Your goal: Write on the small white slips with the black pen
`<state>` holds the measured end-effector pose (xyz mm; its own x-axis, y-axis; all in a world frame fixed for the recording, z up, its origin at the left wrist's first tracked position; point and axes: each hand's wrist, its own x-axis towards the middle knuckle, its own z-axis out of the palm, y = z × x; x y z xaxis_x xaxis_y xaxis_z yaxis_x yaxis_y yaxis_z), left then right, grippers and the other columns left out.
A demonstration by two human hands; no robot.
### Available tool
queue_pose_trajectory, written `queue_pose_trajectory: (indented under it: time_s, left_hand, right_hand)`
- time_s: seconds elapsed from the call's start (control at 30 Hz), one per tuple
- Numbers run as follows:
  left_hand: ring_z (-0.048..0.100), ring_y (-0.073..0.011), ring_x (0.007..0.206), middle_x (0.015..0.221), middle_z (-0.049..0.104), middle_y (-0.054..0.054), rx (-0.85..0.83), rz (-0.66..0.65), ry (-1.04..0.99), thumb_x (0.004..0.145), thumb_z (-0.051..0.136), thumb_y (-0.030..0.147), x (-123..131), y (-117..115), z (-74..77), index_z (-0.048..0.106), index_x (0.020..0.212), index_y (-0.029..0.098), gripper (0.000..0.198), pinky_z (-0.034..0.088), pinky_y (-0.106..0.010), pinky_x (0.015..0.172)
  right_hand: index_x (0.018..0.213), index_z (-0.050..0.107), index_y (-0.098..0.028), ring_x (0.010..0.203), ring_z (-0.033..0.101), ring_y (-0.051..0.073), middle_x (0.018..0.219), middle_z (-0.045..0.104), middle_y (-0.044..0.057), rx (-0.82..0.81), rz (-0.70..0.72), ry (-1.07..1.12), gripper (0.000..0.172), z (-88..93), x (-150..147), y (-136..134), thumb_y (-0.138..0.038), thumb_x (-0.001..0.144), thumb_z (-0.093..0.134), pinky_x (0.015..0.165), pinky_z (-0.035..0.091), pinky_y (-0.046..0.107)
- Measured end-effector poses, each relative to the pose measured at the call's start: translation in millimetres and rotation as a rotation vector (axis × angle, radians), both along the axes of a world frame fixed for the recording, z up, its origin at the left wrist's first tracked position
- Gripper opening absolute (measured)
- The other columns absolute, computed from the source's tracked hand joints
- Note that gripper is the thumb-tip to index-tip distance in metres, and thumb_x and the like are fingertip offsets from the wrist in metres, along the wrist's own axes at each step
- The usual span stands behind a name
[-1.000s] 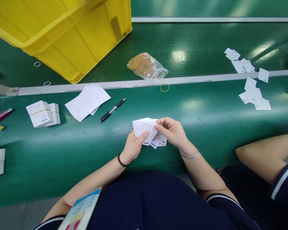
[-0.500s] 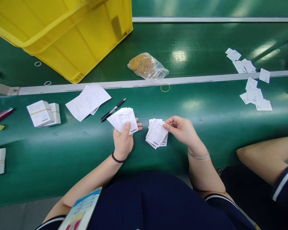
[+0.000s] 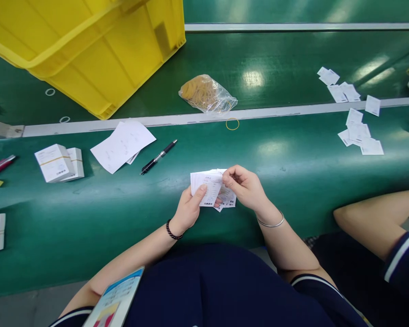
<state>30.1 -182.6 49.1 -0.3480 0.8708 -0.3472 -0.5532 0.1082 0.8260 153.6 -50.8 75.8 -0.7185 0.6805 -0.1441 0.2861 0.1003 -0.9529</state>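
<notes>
White cards (image 3: 207,184) pinched between two bare hands over a green belt (image 3: 293,168).
Head view: the left hand (image 3: 188,210) grips the fanned sheaf from below, thumb laid across the printed face. The right hand (image 3: 246,187) closes finger and thumb on its upper right edge, with more cards splaying out beneath. The sheaf sits over the belt's near edge, close to the person's body. Beyond it to the left lie a black pen (image 3: 158,156), loose paper sheets (image 3: 122,144) and banded bundles (image 3: 56,162). Farther back are a bag of rubber bands (image 3: 207,94), a single band (image 3: 232,124) just beside it, and a yellow crate (image 3: 88,50). Scattered cards (image 3: 359,134) lie well apart to the right, beyond another person's forearm (image 3: 371,222).
</notes>
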Motion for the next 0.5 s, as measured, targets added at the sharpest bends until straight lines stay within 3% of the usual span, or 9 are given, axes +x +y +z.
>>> queue_pose_trajectory:
  time_s: [0.27, 0.4, 0.5]
  left_hand:
    - [0.072, -0.0255, 0.067, 0.087, 0.075, -0.010, -0.010, -0.002, 0.020, 0.081, 0.069, 0.056, 0.1, -0.7, -3.6, 0.066, 0.108, 0.014, 0.050, 0.062, -0.036, 0.060]
    - [0.072, -0.0236, 0.071, 0.090, 0.074, -0.010, 0.003, -0.030, 0.034, 0.084, 0.068, 0.051, 0.1, -2.7, -7.1, 0.067, 0.105, 0.015, 0.042, 0.061, -0.034, 0.062]
    - [0.072, -0.0230, 0.077, 0.096, 0.074, -0.010, -0.014, 0.023, 0.055, 0.082, 0.072, 0.048, 2.1, -3.4, -10.7, 0.067, 0.105, 0.015, 0.040, 0.061, -0.033, 0.066]
  right_hand:
    - [0.078, 0.053, -0.022, 0.054, 0.053, 0.011, 0.064, 0.060, -0.002, -0.093, 0.033, 0.032, 0.037, -0.5, -1.9, -4.0, -0.057, 0.084, 0.061, 0.050, 0.042, 0.026]
    - [0.078, 0.050, -0.023, 0.050, 0.057, 0.012, 0.062, 0.060, -0.002, -0.201, 0.049, 0.049, 0.039, 0.3, -2.7, -5.6, -0.059, 0.085, 0.060, 0.045, 0.043, 0.025]
    - [0.081, 0.051, -0.023, 0.051, 0.060, 0.013, 0.063, 0.061, -0.003, -0.192, 0.061, 0.051, 0.035, -1.1, -3.7, -7.8, -0.056, 0.087, 0.059, 0.047, 0.045, 0.026]
